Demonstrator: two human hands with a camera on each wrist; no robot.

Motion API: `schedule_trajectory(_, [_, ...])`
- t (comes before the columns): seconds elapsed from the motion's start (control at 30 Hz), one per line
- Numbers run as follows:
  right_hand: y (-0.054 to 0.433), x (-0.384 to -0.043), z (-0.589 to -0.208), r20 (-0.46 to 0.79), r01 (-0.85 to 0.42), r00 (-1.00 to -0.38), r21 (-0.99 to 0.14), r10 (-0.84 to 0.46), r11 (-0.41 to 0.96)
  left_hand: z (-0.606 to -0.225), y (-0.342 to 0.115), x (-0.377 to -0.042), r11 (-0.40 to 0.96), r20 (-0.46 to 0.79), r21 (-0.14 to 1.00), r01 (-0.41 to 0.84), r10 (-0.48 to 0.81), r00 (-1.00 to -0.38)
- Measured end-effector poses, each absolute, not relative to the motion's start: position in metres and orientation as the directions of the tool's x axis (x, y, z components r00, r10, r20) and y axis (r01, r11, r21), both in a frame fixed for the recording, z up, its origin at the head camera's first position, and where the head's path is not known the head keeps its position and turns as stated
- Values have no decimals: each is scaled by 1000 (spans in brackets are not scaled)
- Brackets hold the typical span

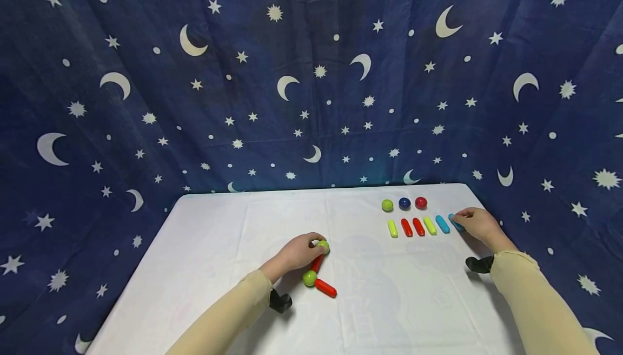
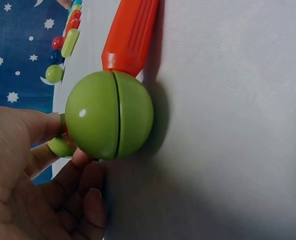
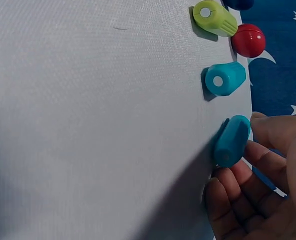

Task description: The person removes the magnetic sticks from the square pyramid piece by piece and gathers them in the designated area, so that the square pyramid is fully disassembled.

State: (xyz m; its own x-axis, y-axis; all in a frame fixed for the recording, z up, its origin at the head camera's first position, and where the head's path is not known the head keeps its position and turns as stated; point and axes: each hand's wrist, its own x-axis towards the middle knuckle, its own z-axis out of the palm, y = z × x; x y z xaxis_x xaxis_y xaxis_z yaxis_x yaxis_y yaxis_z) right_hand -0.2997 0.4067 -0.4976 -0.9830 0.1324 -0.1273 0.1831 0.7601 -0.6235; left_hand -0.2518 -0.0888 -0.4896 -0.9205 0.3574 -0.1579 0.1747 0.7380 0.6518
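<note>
My left hand pinches a green ball at the far end of a joined piece. From that ball a red rod runs to a second green ball, and another red rod sticks out from it toward the front right. In the left wrist view the second green ball is large and hides part of the fingers. Over at the table's right side, my right hand holds the outermost blue rod between thumb and fingers, low over the cloth.
Left of my right hand lie another blue rod, two yellow-green rods and two red rods in a row. Behind them sit a green ball, a dark blue ball and a red ball. A starry curtain hangs behind the white table.
</note>
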Motion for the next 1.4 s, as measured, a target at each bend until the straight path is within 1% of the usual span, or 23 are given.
schedule_trajectory(0.17, [405, -294, -492, -101, 182, -983, -607, 152, 773, -488, -91, -246, 741, -168, 651, 166, 354, -920])
schedule_trajectory(0.33, [395, -289, -479, 3, 120, -989, -592, 150, 797, -486, -97, -236, 718, -187, 686, 119, 332, -925])
schedule_trajectory(0.43, [383, -288, -470, 96, 46, -987, -589, 127, 807, -486, -100, -229, 709, -196, 699, 99, 323, -926])
schedule_trajectory(0.53, [361, -288, -460, 180, -38, -980, -592, 86, 805, -488, -104, -224, 711, -195, 696, 101, 323, -926])
schedule_trajectory(0.67, [319, -287, -453, 230, -140, -973, -620, 7, 772, -490, -106, -221, 704, -180, 700, 120, 337, -924])
schedule_trajectory(0.77, [283, -283, -455, 228, -215, -970, -642, -85, 736, -491, -105, -222, 694, -166, 707, 137, 352, -921])
schedule_trajectory(0.87, [246, -275, -466, 192, -284, -959, -664, -210, 692, -492, -102, -224, 691, -164, 706, 153, 370, -914])
schedule_trajectory(1.0, [204, -265, -485, 112, -343, -920, -696, -376, 631, -491, -98, -230, 690, -157, 698, 191, 408, -899])
schedule_trajectory(1.1, [180, -262, -497, 57, -363, -884, -707, -463, 607, -490, -96, -235, 684, -141, 695, 221, 431, -891])
schedule_trajectory(1.23, [159, -261, -508, 21, -381, -861, -688, -508, 617, -489, -93, -240, 685, -136, 690, 235, 441, -887])
schedule_trajectory(1.4, [146, -261, -513, 53, -411, -860, -663, -508, 626, -490, -92, -243, 683, -152, 698, 217, 437, -886])
